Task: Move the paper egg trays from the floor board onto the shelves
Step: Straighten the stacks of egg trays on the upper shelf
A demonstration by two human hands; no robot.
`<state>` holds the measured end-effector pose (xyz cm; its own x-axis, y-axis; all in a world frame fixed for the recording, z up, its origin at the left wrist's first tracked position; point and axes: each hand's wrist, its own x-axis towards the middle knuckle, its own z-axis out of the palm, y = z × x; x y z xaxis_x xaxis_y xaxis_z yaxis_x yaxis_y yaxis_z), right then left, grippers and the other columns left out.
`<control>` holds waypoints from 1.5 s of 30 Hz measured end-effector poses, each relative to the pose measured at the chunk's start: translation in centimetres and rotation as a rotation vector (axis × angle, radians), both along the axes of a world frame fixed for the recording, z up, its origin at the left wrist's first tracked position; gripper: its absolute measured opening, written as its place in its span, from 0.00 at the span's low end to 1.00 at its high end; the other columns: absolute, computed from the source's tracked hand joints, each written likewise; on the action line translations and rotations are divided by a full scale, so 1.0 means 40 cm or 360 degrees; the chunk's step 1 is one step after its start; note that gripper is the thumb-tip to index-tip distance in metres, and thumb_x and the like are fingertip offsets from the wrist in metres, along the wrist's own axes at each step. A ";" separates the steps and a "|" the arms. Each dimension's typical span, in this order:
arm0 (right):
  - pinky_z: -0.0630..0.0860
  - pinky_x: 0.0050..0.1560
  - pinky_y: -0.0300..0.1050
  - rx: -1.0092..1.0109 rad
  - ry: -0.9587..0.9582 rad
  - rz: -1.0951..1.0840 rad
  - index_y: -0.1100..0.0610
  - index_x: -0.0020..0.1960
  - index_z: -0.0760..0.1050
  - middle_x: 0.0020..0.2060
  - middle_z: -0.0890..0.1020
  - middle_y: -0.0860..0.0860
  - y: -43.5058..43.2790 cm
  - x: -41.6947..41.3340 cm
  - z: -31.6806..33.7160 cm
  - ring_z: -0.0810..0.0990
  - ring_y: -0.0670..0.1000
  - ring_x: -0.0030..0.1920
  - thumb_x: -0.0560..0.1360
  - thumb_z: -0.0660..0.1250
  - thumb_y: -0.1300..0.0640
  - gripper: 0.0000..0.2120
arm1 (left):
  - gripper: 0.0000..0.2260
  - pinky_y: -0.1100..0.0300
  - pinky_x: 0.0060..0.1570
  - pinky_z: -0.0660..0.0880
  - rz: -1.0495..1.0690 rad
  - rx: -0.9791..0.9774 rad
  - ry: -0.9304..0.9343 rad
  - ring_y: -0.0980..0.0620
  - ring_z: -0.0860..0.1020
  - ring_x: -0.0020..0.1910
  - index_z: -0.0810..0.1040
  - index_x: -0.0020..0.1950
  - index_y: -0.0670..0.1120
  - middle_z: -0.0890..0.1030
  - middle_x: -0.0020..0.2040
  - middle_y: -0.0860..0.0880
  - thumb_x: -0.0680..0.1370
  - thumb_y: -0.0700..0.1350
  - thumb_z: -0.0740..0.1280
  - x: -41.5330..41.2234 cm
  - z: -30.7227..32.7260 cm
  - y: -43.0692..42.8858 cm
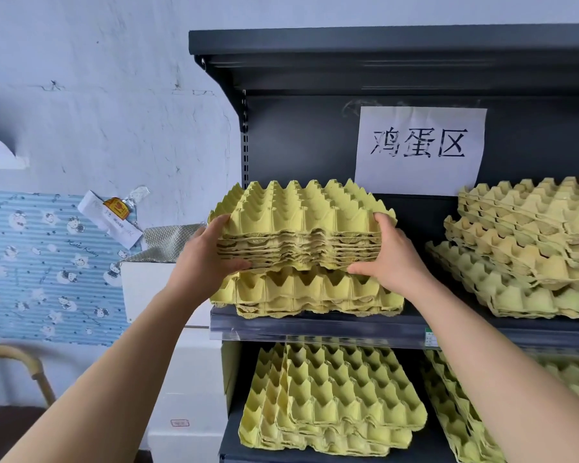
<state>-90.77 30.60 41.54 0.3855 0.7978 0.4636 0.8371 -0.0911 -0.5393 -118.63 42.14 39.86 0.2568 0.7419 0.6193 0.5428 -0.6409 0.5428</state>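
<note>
The fingers [223, 222] of the left hand [208, 252] curl over the top, thumb beneath, clamping one end of a nested stack of yellow-green moulded paper egg trays [301, 228]. The right hand [390, 253] grips the other end the same way. The stack hangs just above a lower pile of egg trays [310, 292] on the dark grey metal shelf [315, 324]. More tray heaps lie to the right [522, 248] and below [331, 396], so the task seems well along. The floor board is out of view, so what remains cannot be told.
</note>
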 end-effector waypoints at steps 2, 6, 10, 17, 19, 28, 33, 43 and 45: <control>0.69 0.61 0.50 -0.0017 -0.0003 0.0030 0.45 0.75 0.49 0.71 0.63 0.55 0.009 -0.016 -0.016 0.68 0.56 0.66 0.65 0.78 0.50 0.50 | 0.38 0.61 0.47 0.67 0.0019 -0.0012 -0.0003 0.51 0.73 0.48 0.65 0.73 0.50 0.73 0.56 0.49 0.67 0.47 0.78 -0.018 -0.015 -0.005; 0.69 0.61 0.50 -0.0103 -0.0025 0.0038 0.45 0.75 0.48 0.72 0.61 0.56 0.019 -0.032 -0.053 0.69 0.57 0.66 0.65 0.78 0.49 0.50 | 0.38 0.60 0.49 0.68 0.0037 -0.0079 0.0007 0.50 0.74 0.51 0.64 0.74 0.50 0.74 0.59 0.47 0.67 0.48 0.78 -0.033 -0.062 0.002; 0.69 0.59 0.48 -0.0162 -0.0053 0.0023 0.46 0.75 0.47 0.71 0.61 0.57 0.017 -0.031 -0.081 0.69 0.57 0.65 0.66 0.77 0.48 0.49 | 0.39 0.56 0.53 0.70 0.0042 -0.0139 0.0062 0.48 0.74 0.53 0.60 0.75 0.51 0.72 0.60 0.47 0.70 0.50 0.76 -0.027 -0.112 0.002; 0.72 0.58 0.52 -0.0243 -0.0119 -0.0050 0.40 0.71 0.47 0.65 0.66 0.58 0.014 -0.022 -0.092 0.72 0.58 0.60 0.64 0.76 0.43 0.48 | 0.44 0.54 0.55 0.70 -0.0015 -0.0249 0.0047 0.46 0.73 0.55 0.53 0.75 0.53 0.68 0.63 0.46 0.67 0.52 0.77 -0.007 -0.125 -0.001; 0.71 0.55 0.48 -0.0239 -0.0067 0.0001 0.40 0.72 0.46 0.66 0.66 0.58 0.016 -0.021 -0.091 0.72 0.56 0.59 0.64 0.77 0.46 0.49 | 0.44 0.57 0.54 0.67 -0.0015 -0.0230 -0.0011 0.49 0.71 0.53 0.57 0.74 0.52 0.69 0.63 0.46 0.65 0.49 0.79 -0.001 -0.121 -0.002; 0.66 0.38 0.35 0.0013 0.0290 0.0124 0.43 0.73 0.53 0.67 0.66 0.55 0.022 -0.009 -0.077 0.66 0.48 0.53 0.64 0.79 0.57 0.48 | 0.43 0.58 0.54 0.68 0.0023 -0.0143 -0.0116 0.49 0.72 0.52 0.62 0.73 0.53 0.71 0.58 0.49 0.63 0.46 0.81 0.011 -0.057 -0.009; 0.66 0.52 0.43 0.0113 0.0276 0.0141 0.43 0.73 0.53 0.67 0.66 0.55 0.017 0.003 -0.057 0.67 0.49 0.56 0.63 0.79 0.55 0.48 | 0.42 0.60 0.52 0.66 0.0031 -0.0081 -0.0167 0.51 0.71 0.51 0.63 0.73 0.53 0.69 0.56 0.51 0.63 0.45 0.80 0.020 -0.024 -0.029; 0.67 0.56 0.45 0.0097 0.0175 0.0072 0.43 0.73 0.52 0.69 0.66 0.54 -0.035 0.083 -0.040 0.69 0.52 0.61 0.62 0.80 0.54 0.50 | 0.43 0.58 0.56 0.68 -0.0010 -0.0055 -0.0145 0.51 0.70 0.53 0.60 0.74 0.54 0.67 0.57 0.53 0.64 0.49 0.80 0.099 -0.042 -0.054; 0.67 0.59 0.47 0.0044 0.0213 0.0078 0.43 0.74 0.51 0.69 0.65 0.54 -0.035 0.088 -0.077 0.68 0.53 0.63 0.62 0.80 0.54 0.50 | 0.44 0.54 0.57 0.71 -0.0006 -0.0111 -0.0075 0.49 0.73 0.55 0.59 0.75 0.54 0.69 0.58 0.52 0.65 0.51 0.79 0.105 -0.075 -0.045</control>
<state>-87.25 29.19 38.47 0.4061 0.8050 0.4325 0.7606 -0.0354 -0.6482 -114.43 40.33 36.87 0.2314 0.7830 0.5774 0.5134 -0.6024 0.6112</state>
